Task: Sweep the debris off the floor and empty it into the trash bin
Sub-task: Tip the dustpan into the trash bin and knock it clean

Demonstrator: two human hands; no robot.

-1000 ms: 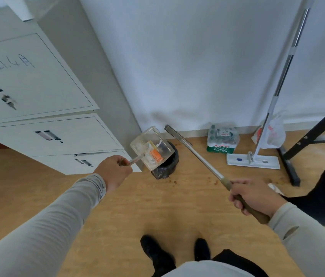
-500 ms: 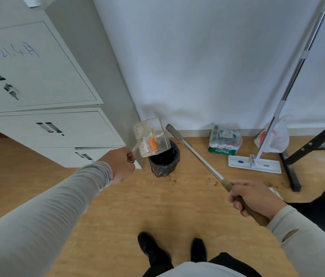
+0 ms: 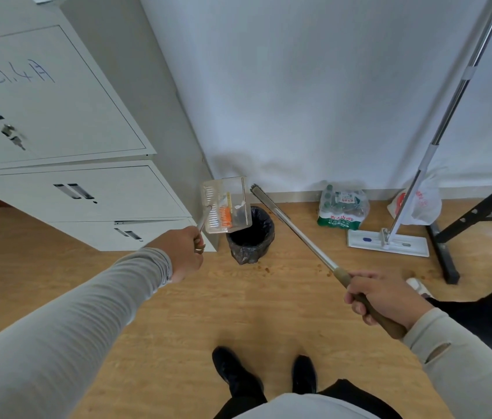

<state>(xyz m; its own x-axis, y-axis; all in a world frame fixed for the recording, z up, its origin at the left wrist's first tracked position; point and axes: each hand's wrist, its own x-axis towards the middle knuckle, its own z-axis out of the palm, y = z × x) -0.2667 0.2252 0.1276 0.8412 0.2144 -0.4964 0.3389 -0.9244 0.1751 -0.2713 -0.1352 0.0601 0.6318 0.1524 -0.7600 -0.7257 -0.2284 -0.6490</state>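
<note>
**Operator:** Since a second ago the dustpan (image 3: 227,207) has come up from a low tilt over the bin's rim to nearly upright, its open mouth now facing down toward the trash bin (image 3: 250,234). I have the left hand (image 3: 185,251) curled round the dustpan's metal handle. The right hand (image 3: 385,299) has barely shifted; it grips the brown end of the broom (image 3: 294,229), whose head hangs in the air just right of the bin.

**Observer:** Has the load gone in?

**Operator:** Not all of it, as far as I can see. An orange piece and some white scraps (image 3: 230,210) show through the clear wall of the pan, sitting near its lower edge. I judge the emptying to be mid-way: the pan is raised over the black liner, but the contents cling inside. Whether anything has dropped into the bin I cannot tell; its inside is dark.

**Observer:** And the floor?

**Operator:** Sweeping is not finished. Small brown crumbs (image 3: 264,269) lie on the wood floor (image 3: 238,313) just in front of the bin, and more are scattered farther right near the black stand's foot (image 3: 447,267). I reckon another pass with broom and pan is needed after this tip.

**Observer:** Anything in the way?

**Operator:** A flat mop (image 3: 388,241) and a pack of bottles (image 3: 343,210) stand by the wall, apart from the bin.
</note>
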